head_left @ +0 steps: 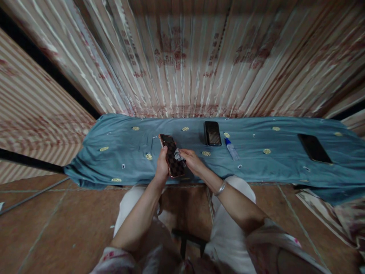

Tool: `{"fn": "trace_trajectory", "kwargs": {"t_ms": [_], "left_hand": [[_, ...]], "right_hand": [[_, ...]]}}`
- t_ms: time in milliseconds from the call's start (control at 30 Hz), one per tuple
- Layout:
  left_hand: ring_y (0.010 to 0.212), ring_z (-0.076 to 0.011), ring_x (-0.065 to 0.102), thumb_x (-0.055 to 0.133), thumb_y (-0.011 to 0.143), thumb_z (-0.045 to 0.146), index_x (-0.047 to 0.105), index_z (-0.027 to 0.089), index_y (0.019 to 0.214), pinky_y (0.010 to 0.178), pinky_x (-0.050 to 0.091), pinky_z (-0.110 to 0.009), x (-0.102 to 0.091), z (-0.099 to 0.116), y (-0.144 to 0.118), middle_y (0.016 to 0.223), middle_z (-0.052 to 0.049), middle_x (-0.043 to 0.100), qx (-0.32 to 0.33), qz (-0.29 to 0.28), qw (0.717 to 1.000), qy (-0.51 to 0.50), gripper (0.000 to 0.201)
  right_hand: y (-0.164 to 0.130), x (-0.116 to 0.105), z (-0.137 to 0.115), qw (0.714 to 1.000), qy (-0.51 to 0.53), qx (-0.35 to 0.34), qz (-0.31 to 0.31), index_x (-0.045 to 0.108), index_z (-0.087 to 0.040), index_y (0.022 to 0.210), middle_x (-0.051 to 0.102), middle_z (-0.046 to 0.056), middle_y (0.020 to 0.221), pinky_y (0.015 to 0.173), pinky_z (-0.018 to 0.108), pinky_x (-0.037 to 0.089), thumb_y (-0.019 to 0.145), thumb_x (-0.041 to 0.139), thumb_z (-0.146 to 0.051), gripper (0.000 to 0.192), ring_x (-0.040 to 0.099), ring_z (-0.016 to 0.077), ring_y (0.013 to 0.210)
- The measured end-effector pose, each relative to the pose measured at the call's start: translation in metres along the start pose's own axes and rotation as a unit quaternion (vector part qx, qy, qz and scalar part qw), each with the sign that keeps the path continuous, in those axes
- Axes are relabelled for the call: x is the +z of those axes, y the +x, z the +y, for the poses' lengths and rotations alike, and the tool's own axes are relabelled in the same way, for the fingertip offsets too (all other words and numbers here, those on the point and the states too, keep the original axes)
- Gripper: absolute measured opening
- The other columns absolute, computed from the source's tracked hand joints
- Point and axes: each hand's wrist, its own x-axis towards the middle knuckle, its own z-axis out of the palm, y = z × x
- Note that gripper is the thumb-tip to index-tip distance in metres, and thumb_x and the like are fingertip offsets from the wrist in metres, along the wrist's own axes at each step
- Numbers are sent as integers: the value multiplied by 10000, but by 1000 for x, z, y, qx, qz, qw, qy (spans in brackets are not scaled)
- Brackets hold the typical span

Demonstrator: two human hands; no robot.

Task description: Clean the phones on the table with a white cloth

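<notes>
Left hand (162,167) clamps the phone (172,155) by its left edge, screen up, tilted, over the near edge of the blue cloth (119,152); right hand (192,160) pinches a small pale wipe (178,155) against the screen, fingers closed on it; silver bangle (221,188) on the right wrist; beyond the grip and slightly right, a second phone (212,133) lies flat on the cloth; just right of that, a small bottle with blue cap (232,148); far right, well apart, a third dark phone (314,148); striped curtain (182,57) behind.

Red print marks the striped curtain (182,53), but it is too blurred to read.
</notes>
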Motion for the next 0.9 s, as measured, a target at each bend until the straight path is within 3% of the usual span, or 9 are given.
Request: {"fn": "trace_trajectory", "kwargs": {"t_ms": [267,533,667,733,800,867,900], "left_hand": [[1030,-248,662,518,847,355,632,144,990,777,530,-312,-4,11,7,963,-86,709,8,29,999,-13,279],[884,-208,676,472,877,339,625,164,952,786,550,-357,-1,11,11,911,-58,660,10,63,998,-20,244],[833,-187,666,472,870,336,612,180,927,748,550,-327,4,10,18,852,-38,647,17,85,996,-32,217],[817,-176,658,469,869,334,597,189,923,742,550,-325,7,8,22,830,-27,635,26,94,994,-41,201],[803,-167,651,455,875,339,583,192,917,750,551,-328,11,5,25,800,-18,624,22,97,994,-52,200],[794,-168,650,452,873,355,575,191,912,755,553,-333,15,1,27,767,-15,616,7,95,993,-65,209],[789,-171,652,455,869,360,573,190,910,755,554,-334,17,-1,27,753,-15,614,-3,93,993,-72,210]], "right_hand": [[-29,4,6,992,63,87,-69,682,-163,678,661,-5,633,577,234,424,637,736,-407,254,561,121,592],[-49,3,6,978,125,155,-65,669,-146,671,666,21,604,616,259,498,719,698,-328,191,614,135,573],[-62,0,-1,972,111,182,-102,658,-140,728,673,39,646,566,254,487,779,654,-371,237,613,135,560],[-69,-4,-8,975,56,166,-138,662,-137,755,669,43,667,545,247,470,785,646,-450,315,608,138,571],[-74,-13,-17,983,-43,105,-147,669,-144,766,656,37,674,549,242,457,806,605,-521,385,604,142,601],[-78,-24,-27,978,-181,-14,-102,675,-157,775,659,40,715,637,269,484,870,517,-527,413,614,155,675],[-79,-31,-31,963,-249,-81,-64,682,-168,832,676,51,795,722,294,497,903,481,-493,388,630,170,765]]}}
